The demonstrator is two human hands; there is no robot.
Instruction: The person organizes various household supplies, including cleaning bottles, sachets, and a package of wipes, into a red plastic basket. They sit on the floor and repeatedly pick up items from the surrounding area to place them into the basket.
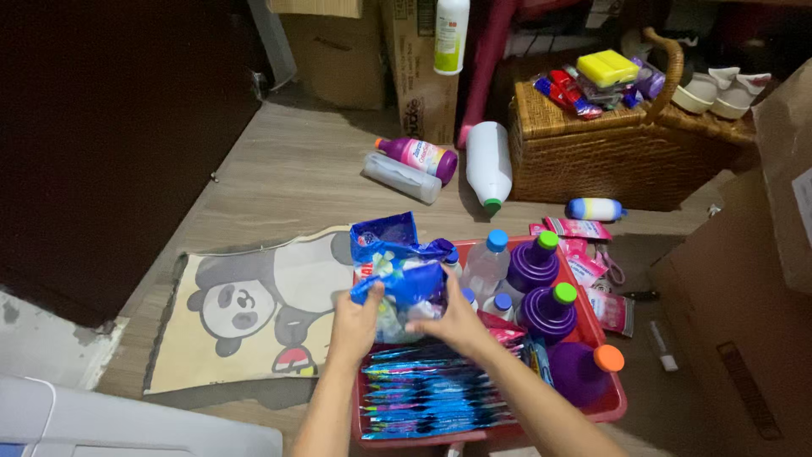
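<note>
Both of my hands grip a crinkled blue plastic pouch [397, 262] held over a red plastic bin [611, 408] on the floor. My left hand [355, 322] pinches the pouch's lower left side. My right hand [447, 315] holds its lower right edge. Inside the bin lie several flat blue sachets [431, 393] in a row at the front. Purple bottles with green [534, 262] and orange caps [584, 368] stand at the right. Clear bottles with blue caps [488, 262] stand behind the pouch.
A panda floor mat [245, 313] lies left of the bin. Behind it lie a purple bottle [419, 155] and a white bottle [489, 165]. A wicker basket [592, 152] holds packets and a yellow sponge. Cardboard boxes [744, 296] stand at the right, a dark cabinet [110, 144] at the left.
</note>
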